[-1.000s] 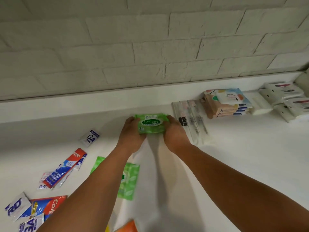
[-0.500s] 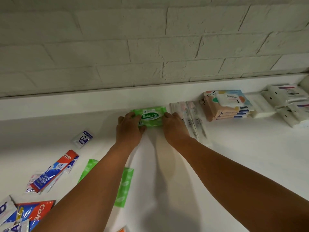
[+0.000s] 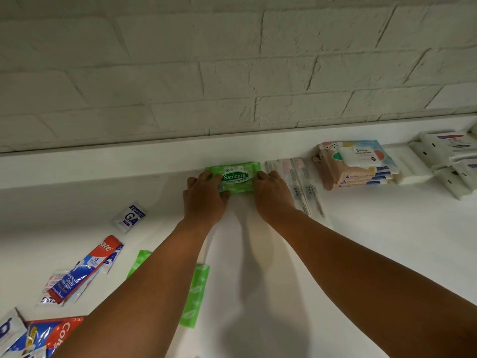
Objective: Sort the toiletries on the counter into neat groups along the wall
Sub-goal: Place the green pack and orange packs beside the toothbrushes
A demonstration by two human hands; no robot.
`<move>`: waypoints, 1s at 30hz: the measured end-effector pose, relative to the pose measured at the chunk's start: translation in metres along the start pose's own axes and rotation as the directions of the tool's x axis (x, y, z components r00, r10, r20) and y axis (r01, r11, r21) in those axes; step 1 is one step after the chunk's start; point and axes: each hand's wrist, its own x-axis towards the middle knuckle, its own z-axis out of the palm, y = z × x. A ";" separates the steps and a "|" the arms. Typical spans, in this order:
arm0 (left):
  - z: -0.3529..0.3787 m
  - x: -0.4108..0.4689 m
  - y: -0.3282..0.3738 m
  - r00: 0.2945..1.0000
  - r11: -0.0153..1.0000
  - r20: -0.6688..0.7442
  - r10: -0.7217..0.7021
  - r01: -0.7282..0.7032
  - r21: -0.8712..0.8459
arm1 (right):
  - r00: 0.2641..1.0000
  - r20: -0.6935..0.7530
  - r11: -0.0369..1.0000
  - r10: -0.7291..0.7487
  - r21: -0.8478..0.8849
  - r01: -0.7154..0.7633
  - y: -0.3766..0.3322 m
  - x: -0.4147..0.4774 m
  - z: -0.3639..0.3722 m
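Observation:
A green Sanicare wipes pack (image 3: 234,177) lies flat on the white counter (image 3: 387,241), against the low ledge under the brick wall. My left hand (image 3: 205,197) grips its left end and my right hand (image 3: 271,193) grips its right end. Just right of it lie wrapped toothbrushes (image 3: 302,187), then a stack of peach and blue wipes packs (image 3: 356,164), then white packs (image 3: 449,161). A second green wipes pack (image 3: 195,295) lies partly hidden under my left forearm.
Loose items lie at the left: a small white GA sachet (image 3: 129,217), a red and blue toothpaste sachet (image 3: 82,270) and more sachets and a red toothpaste pack (image 3: 59,334) at the bottom left corner. The brick wall (image 3: 232,73) rises behind the ledge.
Both hands have pushed the green Sanicare pack away from me until it sits against the ledge beside the toothbrushes.

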 end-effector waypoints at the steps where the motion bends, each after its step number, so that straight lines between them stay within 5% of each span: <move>1: 0.000 0.000 0.000 1.000 1.000 0.005 0.003 -0.003 0.004 | 1.000 0.003 1.000 0.003 0.000 -0.003 -0.001 0.000 0.000; 14: -0.042 -0.044 -0.020 0.999 0.972 0.047 -0.015 0.026 -0.233 | 0.995 -0.098 0.990 0.016 0.140 -0.002 -0.038 -0.037 -0.014; 24: -0.085 -0.113 -0.094 0.989 0.956 0.125 0.073 -0.034 -0.293 | 0.993 0.090 0.943 -0.081 0.331 0.047 -0.115 -0.109 -0.022; 30: -0.093 -0.141 -0.133 0.964 0.980 0.238 0.120 -0.077 -0.183 | 0.968 0.238 0.955 -0.074 0.296 0.000 -0.144 -0.144 -0.009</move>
